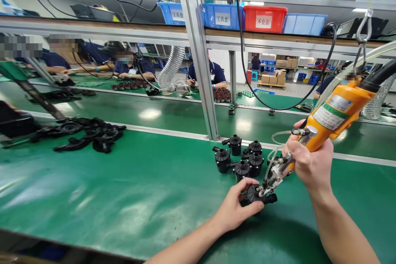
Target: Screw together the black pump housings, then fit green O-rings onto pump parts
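Near the front of the green bench, my left hand (238,204) grips a small black pump (253,194) between thumb and fingers. The pump's side spout points right. My right hand (312,161) is wrapped around an orange electric screwdriver (337,111), which hangs from a metal hook (364,27) and leans down to the left. Its silver tip meets the top of the held pump; whether a screw sits there is hidden. Just behind stand several similar black pumps (243,169) in a cluster, partly covered by the tool.
Black plastic parts (102,132) lie piled at the left of the bench (139,181). An aluminium post (198,57) rises behind the pumps. Blue bins (221,15) and a red bin (265,20) stand on the overhead shelf. Co-workers (213,72) sit across the line. A black cable (244,66) droops near the screwdriver.
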### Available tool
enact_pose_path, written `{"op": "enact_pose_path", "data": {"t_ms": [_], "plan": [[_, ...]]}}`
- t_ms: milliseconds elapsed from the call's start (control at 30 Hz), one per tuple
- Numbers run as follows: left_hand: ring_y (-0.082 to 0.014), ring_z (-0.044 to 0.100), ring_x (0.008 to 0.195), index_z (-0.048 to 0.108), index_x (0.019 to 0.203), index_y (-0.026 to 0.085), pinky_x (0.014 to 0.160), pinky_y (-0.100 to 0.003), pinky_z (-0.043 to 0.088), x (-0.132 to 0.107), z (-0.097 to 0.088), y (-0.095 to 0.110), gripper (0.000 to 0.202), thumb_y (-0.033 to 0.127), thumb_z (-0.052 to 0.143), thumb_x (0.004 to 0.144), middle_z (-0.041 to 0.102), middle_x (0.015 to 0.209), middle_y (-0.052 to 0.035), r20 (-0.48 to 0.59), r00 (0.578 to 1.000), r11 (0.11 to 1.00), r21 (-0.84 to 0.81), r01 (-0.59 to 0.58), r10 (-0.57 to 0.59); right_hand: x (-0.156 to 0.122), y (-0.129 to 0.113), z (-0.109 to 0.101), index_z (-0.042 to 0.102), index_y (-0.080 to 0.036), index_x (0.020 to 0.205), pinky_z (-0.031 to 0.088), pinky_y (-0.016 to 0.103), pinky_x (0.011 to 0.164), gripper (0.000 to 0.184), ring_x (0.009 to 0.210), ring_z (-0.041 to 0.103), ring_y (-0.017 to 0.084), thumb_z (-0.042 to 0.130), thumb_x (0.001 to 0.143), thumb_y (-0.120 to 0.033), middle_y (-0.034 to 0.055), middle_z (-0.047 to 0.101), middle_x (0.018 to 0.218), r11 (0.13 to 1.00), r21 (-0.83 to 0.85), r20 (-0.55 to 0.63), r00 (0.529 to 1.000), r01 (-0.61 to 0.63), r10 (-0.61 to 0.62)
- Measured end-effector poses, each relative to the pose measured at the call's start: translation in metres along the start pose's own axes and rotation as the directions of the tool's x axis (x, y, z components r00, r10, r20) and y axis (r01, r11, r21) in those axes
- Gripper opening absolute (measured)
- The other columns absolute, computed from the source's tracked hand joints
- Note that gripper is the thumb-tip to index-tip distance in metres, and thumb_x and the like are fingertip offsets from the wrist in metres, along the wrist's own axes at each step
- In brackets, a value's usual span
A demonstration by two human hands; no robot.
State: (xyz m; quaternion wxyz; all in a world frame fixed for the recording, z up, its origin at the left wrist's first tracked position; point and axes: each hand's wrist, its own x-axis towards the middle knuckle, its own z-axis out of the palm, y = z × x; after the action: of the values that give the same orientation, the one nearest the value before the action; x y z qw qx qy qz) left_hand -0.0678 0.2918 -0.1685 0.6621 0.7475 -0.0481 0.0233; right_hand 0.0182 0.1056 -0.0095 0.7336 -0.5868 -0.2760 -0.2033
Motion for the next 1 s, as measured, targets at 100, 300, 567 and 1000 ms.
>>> {"op": "enact_pose_path", "data": {"t_ms": [100,300,567,1000], "plan": [[-0.0231,0.064,0.107,0.064,0.121,0.02,0.098,-0.031,0.052,-0.001,0.002,0.006,0.051,0.043,0.085,0.081,0.071,0.113,-0.0043,0.01,1.0,1.0,-0.01,-0.002,0.002,-0.003,-0.003,0.012,0.059,-0.02,0.099,0.048,0.024,0.049,0.039,0.056,0.051,0.012,0.085,0.073,-0.034,-0.0024,0.057,0.074,0.999,-0.031,-0.005,0.999,0.043,-0.043],[-0.0219,0.063,0.103,0.062,0.116,0.02,0.095,-0.032,0.052,-0.002,0.001,0.007,0.048,0.044,0.085,0.08,0.069,0.11,-0.0026,0.002,1.0,1.0,-0.019,0.003,-0.003,-0.009,-0.003,0.028,0.056,-0.021,0.09,0.047,0.022,0.047,0.033,0.052,0.046,0.01,0.081,0.072,-0.035,-0.0046,0.051,0.067,0.998,-0.055,0.049,0.999,0.022,-0.019],[-0.0217,0.06,0.095,0.061,0.109,0.021,0.088,-0.033,0.051,-0.004,0.007,-0.001,0.049,0.046,0.088,0.075,0.067,0.103,-0.0021,-0.092,0.994,0.987,0.152,-0.043,0.057,-0.006,0.003,0.028,0.057,-0.019,0.09,0.046,0.022,0.046,0.034,0.049,0.043,0.009,0.08,0.072,-0.035,-0.006,0.051,0.064,0.998,-0.053,0.042,0.999,-0.032,0.035],[-0.0149,0.061,0.083,0.038,0.142,0.028,0.073,-0.025,0.043,0.003,0.001,-0.005,0.086,0.048,0.092,0.077,0.068,0.106,-0.0033,0.117,0.993,0.959,-0.284,0.013,0.021,0.002,-0.019,-0.024,0.064,-0.019,0.107,0.05,0.024,0.046,0.048,0.053,0.057,0.015,0.09,0.069,-0.03,-0.0014,0.062,0.073,1.0,0.023,-0.089,0.996,-0.002,0.004]]}}
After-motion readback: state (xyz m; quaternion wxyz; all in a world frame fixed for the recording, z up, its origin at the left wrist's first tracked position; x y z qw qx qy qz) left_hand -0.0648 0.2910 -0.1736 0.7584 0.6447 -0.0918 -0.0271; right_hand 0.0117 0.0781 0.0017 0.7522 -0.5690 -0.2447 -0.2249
